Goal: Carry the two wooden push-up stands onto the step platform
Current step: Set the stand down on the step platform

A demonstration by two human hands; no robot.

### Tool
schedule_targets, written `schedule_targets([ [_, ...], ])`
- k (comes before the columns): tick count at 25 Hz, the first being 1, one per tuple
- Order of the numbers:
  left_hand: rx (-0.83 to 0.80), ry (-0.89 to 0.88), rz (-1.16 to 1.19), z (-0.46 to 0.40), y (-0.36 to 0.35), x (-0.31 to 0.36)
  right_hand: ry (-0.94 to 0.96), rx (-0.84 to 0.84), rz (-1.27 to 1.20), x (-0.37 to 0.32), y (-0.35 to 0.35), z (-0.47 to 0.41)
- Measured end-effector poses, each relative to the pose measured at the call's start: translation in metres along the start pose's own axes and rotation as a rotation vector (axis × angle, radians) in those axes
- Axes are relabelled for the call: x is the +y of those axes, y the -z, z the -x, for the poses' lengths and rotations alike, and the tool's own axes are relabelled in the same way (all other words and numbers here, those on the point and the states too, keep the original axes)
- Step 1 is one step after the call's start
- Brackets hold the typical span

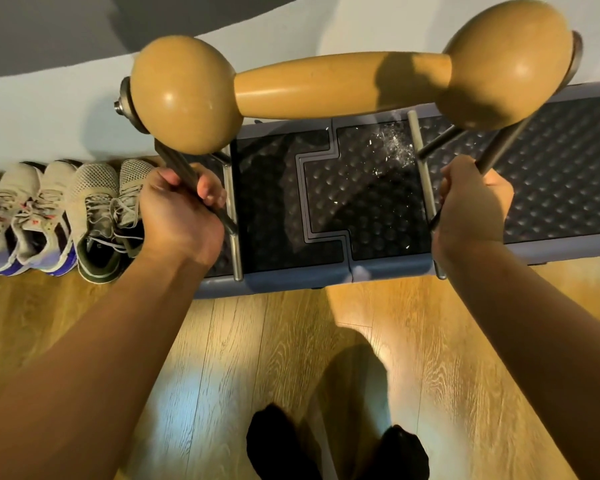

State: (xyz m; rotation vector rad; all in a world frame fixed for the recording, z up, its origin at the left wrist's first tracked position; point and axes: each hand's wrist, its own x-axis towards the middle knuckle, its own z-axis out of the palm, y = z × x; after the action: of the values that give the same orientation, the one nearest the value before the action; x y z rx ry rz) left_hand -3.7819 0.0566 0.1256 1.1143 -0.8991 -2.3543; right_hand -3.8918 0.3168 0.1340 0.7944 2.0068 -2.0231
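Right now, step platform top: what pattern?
Black dimpled mat on the step platform, blue-grey rim; head view.

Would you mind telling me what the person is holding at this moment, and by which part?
One wooden push-up stand, held by its metal legs: the left hand grips the left leg, the right hand the right leg.

Platform (551,174) R end, shoes (0,216) L: cropped.

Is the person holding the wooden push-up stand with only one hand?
No: the left hand and the right hand each grip a metal leg of the wooden push-up stand.
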Motion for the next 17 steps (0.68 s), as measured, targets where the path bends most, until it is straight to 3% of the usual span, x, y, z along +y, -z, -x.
schedule_targets([
  [8,-0.018,-0.019,-0.037,-0.009,0.001,-0.007,-0.011,0.005,-0.043,0.01,0.003,-0.007],
  [12,-0.017,-0.037,-0.11,-0.007,-0.001,-0.011,-0.014,-0.08,-0.039,0.008,0.006,-0.009],
  [17,0.027,-0.059,-0.209,-0.004,-0.002,-0.017,-0.016,-0.184,0.136,0.006,0.014,-0.012],
])
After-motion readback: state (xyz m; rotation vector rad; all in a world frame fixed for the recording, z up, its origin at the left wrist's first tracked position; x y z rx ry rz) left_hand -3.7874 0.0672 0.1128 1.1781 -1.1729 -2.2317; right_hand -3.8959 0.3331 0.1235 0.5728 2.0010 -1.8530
